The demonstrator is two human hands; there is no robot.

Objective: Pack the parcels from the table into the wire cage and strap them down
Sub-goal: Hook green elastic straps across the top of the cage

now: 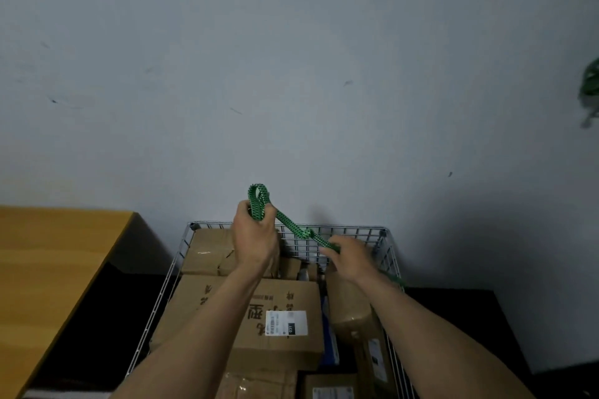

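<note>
Both hands hold a green strap (291, 224) with black dots above the far end of the wire cage (343, 231). The left hand (254, 240) is clenched around a doubled loop of the strap. The loop sticks up out of the top of the fist, above the cage's far rim and in front of the wall (291, 74). From that fist the strap's long axis slants down and to the right, passing a twist or knot about midway, just above the far rim. It ends at the right hand (350, 257), whose fingers are curled round the strap and which hovers over the cage's far right corner. A further stretch of strap shows past the right wrist, trailing towards the cage's right side wall.

The cage is filled with cardboard parcels. A large box (291, 295) with printed characters and a white shipping label lies flat in the middle, partly under the left forearm. A taped box (207, 253) sits in the far left corner. A rounded tan parcel (350, 311) stands along the right wall beneath the right wrist, and more labelled boxes lie at the near end.

Left of the cage is a wooden counter (48, 262). Well to the right of the cage, high at the edge of view, is a blurred green bundle (590, 87).
</note>
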